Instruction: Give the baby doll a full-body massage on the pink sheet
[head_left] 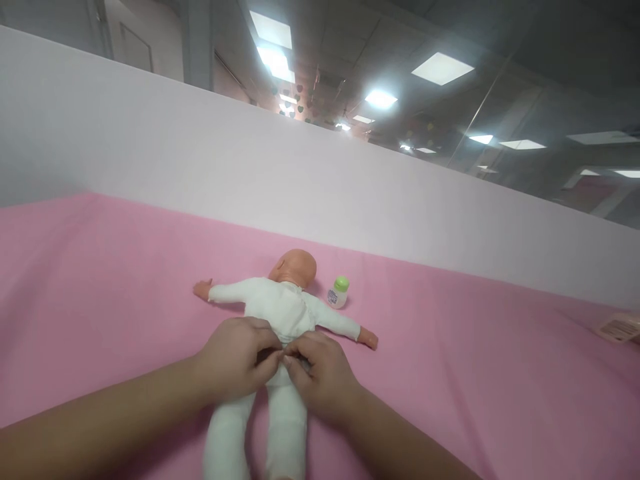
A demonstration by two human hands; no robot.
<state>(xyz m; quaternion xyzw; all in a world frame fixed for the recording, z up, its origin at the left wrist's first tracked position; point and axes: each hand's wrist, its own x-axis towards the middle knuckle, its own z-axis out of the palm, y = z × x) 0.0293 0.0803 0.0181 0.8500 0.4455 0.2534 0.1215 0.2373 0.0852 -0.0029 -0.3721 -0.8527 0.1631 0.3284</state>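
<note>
Head view, looking forward and down. A pink cloth-covered tabletop (100, 300) fills the lower half of the frame; a plain white partition wall (200, 160) rises behind it, with a dark ceiling and lit rectangular light panels (442, 67) above.

At the centre of the tabletop lies a soft-bodied baby doll in a white long-sleeved suit (280, 310), bare bald head (294, 267) pointing away from the viewer, arms spread to either side, legs running toward the lower edge of the frame.

The left hand (237, 360) and the right hand (320, 373) rest side by side on the doll's waist, fingertips meeting at the midline. Both are curled, thumb against fingers, pinching the white fabric at the waistline; what lies beneath the fingers is hidden. The forearms enter from the lower left and lower right corners.

A small white plastic bottle with a green cap (339, 293) stands upright on the cloth just beside the doll's head, on its right in the frame, apart from the sleeve.

A pale pink flat packet with a printed label (619, 328) lies at the far right edge, well apart from the doll.
</note>
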